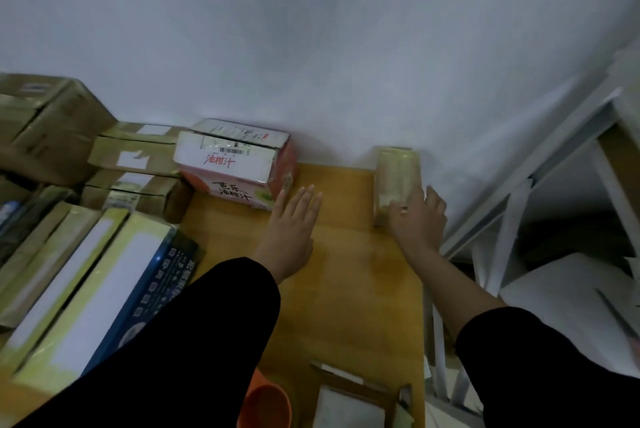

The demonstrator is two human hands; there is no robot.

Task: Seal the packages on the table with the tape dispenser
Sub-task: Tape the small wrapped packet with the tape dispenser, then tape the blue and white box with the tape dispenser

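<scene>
A small tape-wrapped package (397, 175) stands on the wooden table (343, 254) against the wall at the right. My right hand (420, 219) rests on its near end, fingers laid around its right side. My left hand (292, 223) hovers flat over the table, fingers straight, its fingertips close to a white and orange carton (235, 162) with red writing. An orange tape dispenser (266, 403) shows at the bottom edge. An unsealed small box (353, 400) lies beside it.
Several taped cardboard boxes (135, 154) are stacked at the left, with long flat packages (86, 289) in front of them. A white metal shelf frame (554, 192) stands right of the table. The wall runs along the table's far edge.
</scene>
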